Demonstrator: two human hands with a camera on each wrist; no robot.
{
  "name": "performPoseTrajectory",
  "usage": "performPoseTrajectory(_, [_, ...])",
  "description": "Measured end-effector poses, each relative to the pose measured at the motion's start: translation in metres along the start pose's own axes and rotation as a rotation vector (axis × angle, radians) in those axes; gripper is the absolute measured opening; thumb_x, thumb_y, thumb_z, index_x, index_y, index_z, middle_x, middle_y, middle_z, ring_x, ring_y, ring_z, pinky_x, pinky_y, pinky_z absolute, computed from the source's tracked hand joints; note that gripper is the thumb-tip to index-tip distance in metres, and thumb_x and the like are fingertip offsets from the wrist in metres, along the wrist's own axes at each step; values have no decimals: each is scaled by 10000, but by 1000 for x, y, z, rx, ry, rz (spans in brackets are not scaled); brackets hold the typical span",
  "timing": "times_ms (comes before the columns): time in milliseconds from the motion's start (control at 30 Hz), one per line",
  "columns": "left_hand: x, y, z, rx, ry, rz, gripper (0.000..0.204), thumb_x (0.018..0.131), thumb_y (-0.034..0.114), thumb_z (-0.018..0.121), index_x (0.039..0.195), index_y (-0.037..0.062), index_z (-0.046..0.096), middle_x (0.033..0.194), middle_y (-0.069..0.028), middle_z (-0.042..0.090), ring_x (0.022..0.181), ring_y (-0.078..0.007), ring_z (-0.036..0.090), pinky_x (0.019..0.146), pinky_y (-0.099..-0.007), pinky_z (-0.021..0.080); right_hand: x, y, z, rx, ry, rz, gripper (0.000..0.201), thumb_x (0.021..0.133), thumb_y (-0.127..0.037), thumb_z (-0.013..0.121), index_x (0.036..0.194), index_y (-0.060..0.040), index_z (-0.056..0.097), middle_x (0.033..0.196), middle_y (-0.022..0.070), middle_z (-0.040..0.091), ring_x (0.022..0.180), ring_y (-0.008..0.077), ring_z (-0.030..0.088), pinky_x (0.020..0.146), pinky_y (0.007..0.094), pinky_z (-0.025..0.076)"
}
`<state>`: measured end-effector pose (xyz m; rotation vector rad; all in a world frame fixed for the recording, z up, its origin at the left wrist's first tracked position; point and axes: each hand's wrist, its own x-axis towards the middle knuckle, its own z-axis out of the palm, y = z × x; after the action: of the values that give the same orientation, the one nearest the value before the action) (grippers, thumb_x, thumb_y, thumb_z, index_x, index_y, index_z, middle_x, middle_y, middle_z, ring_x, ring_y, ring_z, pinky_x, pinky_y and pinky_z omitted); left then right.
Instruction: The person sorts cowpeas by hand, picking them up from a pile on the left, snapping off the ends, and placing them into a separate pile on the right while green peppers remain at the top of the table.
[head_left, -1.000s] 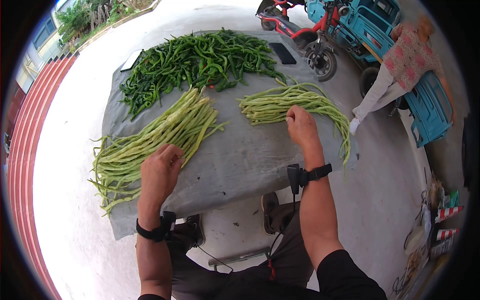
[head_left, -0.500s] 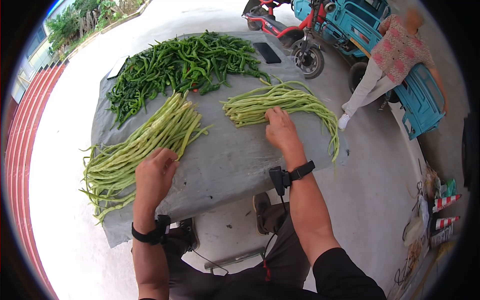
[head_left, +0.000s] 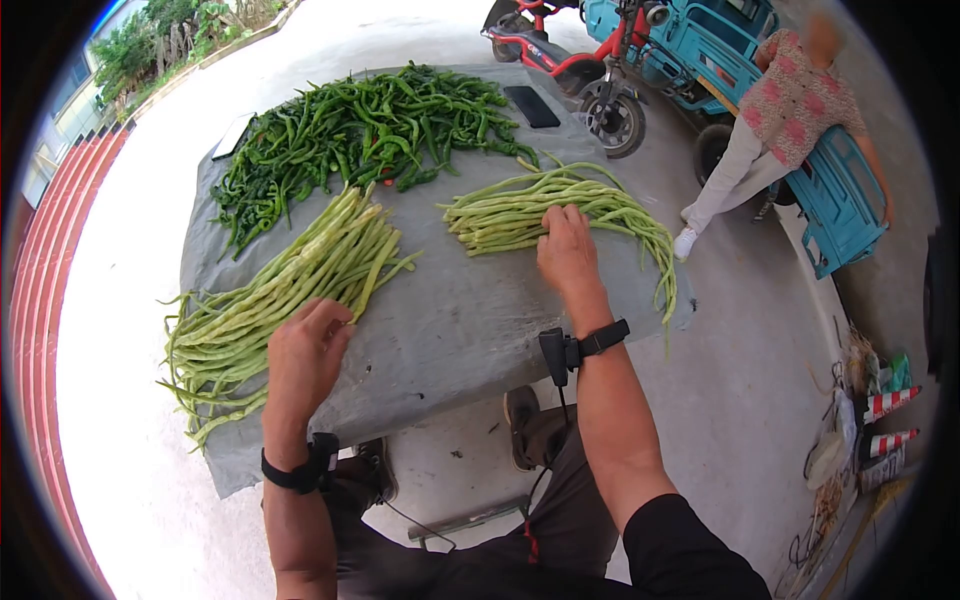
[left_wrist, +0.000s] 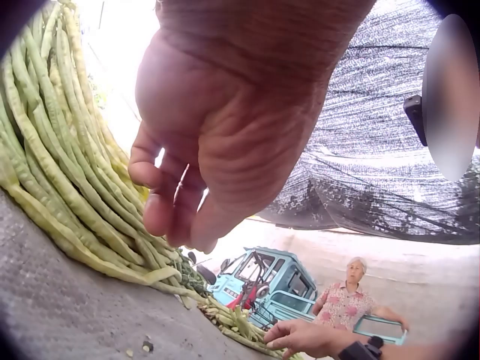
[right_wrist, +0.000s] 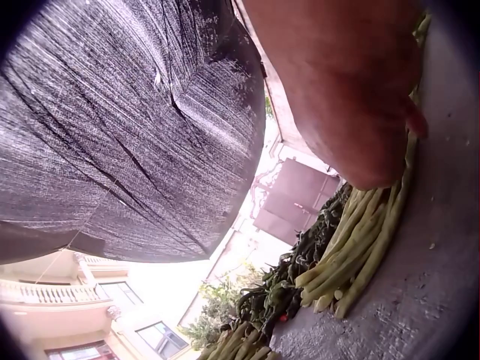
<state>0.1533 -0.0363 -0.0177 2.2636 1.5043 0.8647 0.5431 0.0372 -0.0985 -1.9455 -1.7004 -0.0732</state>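
On the grey-covered table (head_left: 420, 300) lie two bundles of long green beans. My left hand (head_left: 305, 350) hovers along the near side of the larger left bundle (head_left: 270, 290), with loosely bent fingers. In the left wrist view its fingers hang beside the beans with nothing between them. My right hand (head_left: 570, 255) has its fingertips at the near edge of the smaller right bundle (head_left: 500, 220). In the right wrist view the back of the hand hides most of its fingers, so I cannot tell whether they pinch a bean.
Behind the bundles spreads a heap of green chili peppers (head_left: 370, 130). A dark phone (head_left: 532, 106) and a white phone-like slab (head_left: 233, 136) flank it. Beyond the table stand a red scooter (head_left: 570, 65) and a blue cargo tricycle (head_left: 720, 60), with a person (head_left: 800, 110) beside it.
The head view has swung slightly, shifting the whole scene left. Over the last half second my right hand has moved a little right and forward along the beans. My left hand stays beside its bundle.
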Motion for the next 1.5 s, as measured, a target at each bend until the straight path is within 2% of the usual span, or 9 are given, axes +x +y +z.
performPoseTrajectory(233, [0, -2, 0, 24, -2, 18, 138, 877, 38, 786, 996, 24, 719, 871, -103, 692, 746, -242, 693, 689, -366, 529, 0, 19, 7, -51, 9, -2, 201, 911, -3, 663, 1107, -26, 629, 1189, 187, 603, 1167, 442, 569, 956, 561, 544])
performPoseTrajectory(333, [0, -2, 1, 25, -9, 19, 141, 877, 37, 786, 1000, 24, 719, 872, -103, 693, 747, -242, 694, 690, -366, 532, 0, 21, 1, -29, 3, 1, 278, 796, -16, 823, 1001, -80, 647, 1106, 143, 613, 1127, 401, 584, 962, 518, 517])
performPoseTrajectory(633, [2, 0, 2, 6, -11, 40, 138, 884, 34, 785, 1006, 25, 721, 892, -106, 709, 769, -254, 723, 689, -368, 543, 3, 20, -29, 92, -130, -99, 194, 772, -2, 781, 852, -56, 613, 910, 111, 611, 966, 347, 602, 856, 458, 515])
performPoseTrajectory(733, [2, -2, 5, 4, 2, 56, 134, 890, 34, 783, 1010, 27, 723, 902, -109, 716, 780, -255, 733, 688, -367, 546, 3, 4, -59, 252, -265, -140, 140, 812, -26, 748, 891, -47, 635, 937, 115, 642, 999, 351, 637, 861, 476, 527])
performPoseTrajectory(933, [3, 4, 6, -61, -34, 31, 119, 908, 61, 773, 1018, 60, 726, 899, -110, 715, 783, -292, 730, 701, -394, 560, 3, -35, -88, 621, -439, -81, 159, 835, -79, 791, 933, -42, 671, 906, 32, 676, 883, 167, 694, 756, 369, 531])
performPoseTrajectory(1033, [4, 6, 10, -151, -22, 41, 132, 894, 9, 789, 1008, 29, 726, 873, -81, 697, 739, -200, 683, 666, -334, 518, 3, -54, -98, 697, -447, -112, 167, 858, -94, 804, 948, -47, 673, 889, -5, 674, 844, 122, 668, 751, 336, 518])
performPoseTrajectory(1267, [4, 14, 18, -407, -28, -41, 85, 955, -3, 770, 1032, 19, 739, 903, -4, 706, 783, -91, 639, 671, -299, 495, 1, -90, -105, 1230, -535, -125, 126, 1010, -156, 763, 1041, -51, 702, 1012, 16, 729, 897, 102, 654, 750, 286, 519])
performPoseTrajectory(1333, [3, 14, 21, -512, -37, -76, 74, 1000, 44, 757, 1067, 18, 740, 956, 1, 726, 828, -79, 647, 700, -292, 507, -5, -106, -101, 1493, -570, -102, 132, 1052, -172, 730, 1085, -45, 713, 1064, 41, 747, 929, 107, 665, 766, 285, 538])
performPoseTrajectory(1500, [3, 16, 28, -908, -37, -167, 196, 1093, 191, 702, 1191, 23, 729, 1064, -12, 751, 916, -87, 668, 766, -269, 515, -13, -125, -81, 1667, -681, -14, 139, 1094, -147, 658, 1172, -43, 708, 1144, 80, 759, 979, 139, 703, 838, 321, 589])
